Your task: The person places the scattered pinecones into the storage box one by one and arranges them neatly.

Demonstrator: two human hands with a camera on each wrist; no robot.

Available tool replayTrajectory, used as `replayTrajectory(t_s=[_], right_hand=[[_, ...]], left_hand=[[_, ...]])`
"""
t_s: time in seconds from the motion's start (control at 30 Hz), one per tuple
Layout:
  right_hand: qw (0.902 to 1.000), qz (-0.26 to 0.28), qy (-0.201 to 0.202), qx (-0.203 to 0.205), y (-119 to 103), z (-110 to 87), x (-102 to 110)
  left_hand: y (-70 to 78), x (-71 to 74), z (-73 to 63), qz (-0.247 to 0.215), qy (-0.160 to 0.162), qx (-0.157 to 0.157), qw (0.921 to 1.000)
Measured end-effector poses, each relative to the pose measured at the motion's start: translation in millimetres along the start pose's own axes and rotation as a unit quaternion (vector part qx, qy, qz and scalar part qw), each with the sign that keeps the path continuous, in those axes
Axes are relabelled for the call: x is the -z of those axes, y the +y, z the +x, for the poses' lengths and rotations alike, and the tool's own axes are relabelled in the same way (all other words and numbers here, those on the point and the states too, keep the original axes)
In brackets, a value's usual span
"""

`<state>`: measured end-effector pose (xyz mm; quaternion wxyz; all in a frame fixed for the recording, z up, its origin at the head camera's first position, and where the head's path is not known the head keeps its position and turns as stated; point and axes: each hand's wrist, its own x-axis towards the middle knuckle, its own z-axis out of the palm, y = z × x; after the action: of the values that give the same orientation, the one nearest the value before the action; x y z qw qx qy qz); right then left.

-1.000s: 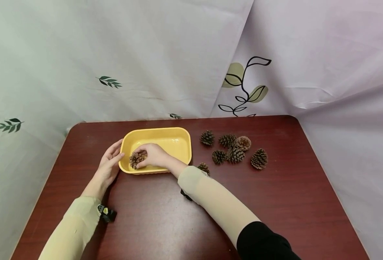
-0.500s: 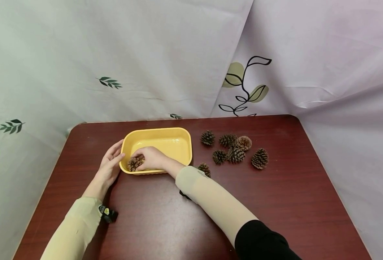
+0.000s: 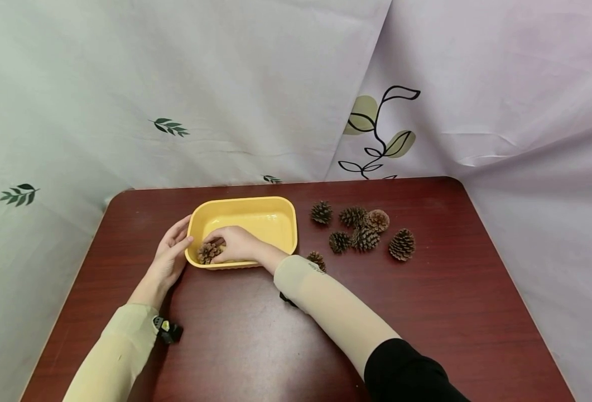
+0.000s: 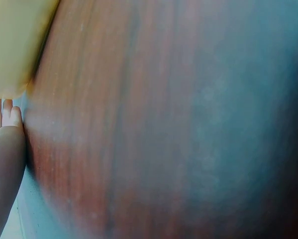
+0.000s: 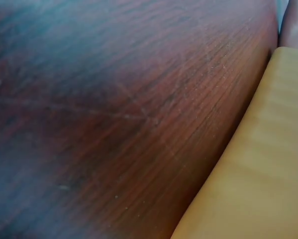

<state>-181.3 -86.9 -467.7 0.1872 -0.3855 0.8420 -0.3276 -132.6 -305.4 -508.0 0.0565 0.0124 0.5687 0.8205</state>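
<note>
A yellow rectangular tray (image 3: pixel 270 226) stands at the left back of the table. My left hand (image 3: pixel 169 254) lies against its left end, the thumb at the rim and the fingers fairly straight along the outer wall. Inside the tray, in the near left corner, my right hand (image 3: pixel 237 245) pinches a brown pine cone (image 3: pixel 207 253) between thumb and fingers. Low in the left wrist view, the left fingers (image 4: pixel 7 114) touch the tray's yellow wall (image 4: pixel 14 45). The right wrist view has the tray's outer side (image 5: pixel 258 169); the right hand's grip is out of that view.
Several pine cones (image 3: pixel 365 239) lie right of the tray, some touching. One (image 3: pixel 402 245) sits apart at the far right; another (image 3: pixel 317 261) is partly behind the right sleeve (image 3: pixel 296 276). A patterned cloth (image 3: pixel 255 84) hangs behind the reddish-brown table (image 3: pixel 235 335).
My right hand and the pine cone have shifted slightly lower and left, into the tray's near left corner, mostly in the first half second. My left hand has stayed at the tray's left end.
</note>
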Motion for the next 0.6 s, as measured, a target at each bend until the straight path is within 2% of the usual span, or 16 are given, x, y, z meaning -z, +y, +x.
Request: replayTrajectory(t_s=[0.4,0.6], right_hand=[[0.9989,0.047,-0.007,-0.001,-4.9,-6.7,10.6],[0.9993,0.036,-0.005,-0.003,-10.4,-12.8,22.1]], left_hand=[[-1.7,-0.1,0.7,-0.008,-0.003,-0.002,1.0000],[-0.3,0.6,0.7,-0.003,-0.003,0.000,1.0000]])
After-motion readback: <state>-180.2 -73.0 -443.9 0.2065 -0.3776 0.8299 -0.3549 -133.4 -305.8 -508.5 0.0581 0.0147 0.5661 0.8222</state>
